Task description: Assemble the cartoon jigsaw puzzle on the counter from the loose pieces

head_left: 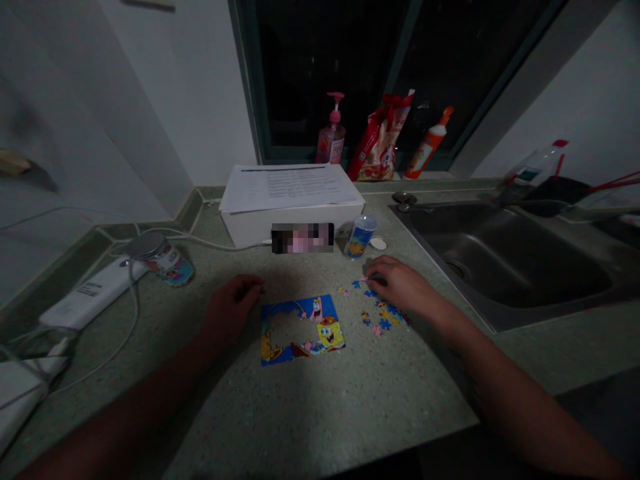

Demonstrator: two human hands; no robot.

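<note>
A partly assembled jigsaw puzzle with a cartoon picture lies on the counter, its border joined around an open middle. My left hand rests at the puzzle's upper left corner, fingers curled together; whatever is between the fingertips is too dark to make out. To the right of the puzzle, my right hand reaches down over the loose puzzle pieces, thumb and fingers closed at a pink puzzle piece. Part of the loose pile is hidden under this hand. A small cartoon-printed can stands behind it, beside a round lid.
A white box with printed paper on top stands at the back, a blurred-out object with a cable before it. On the left are a jar and a white power strip. A sink lies right. Bottles and a red bag line the windowsill.
</note>
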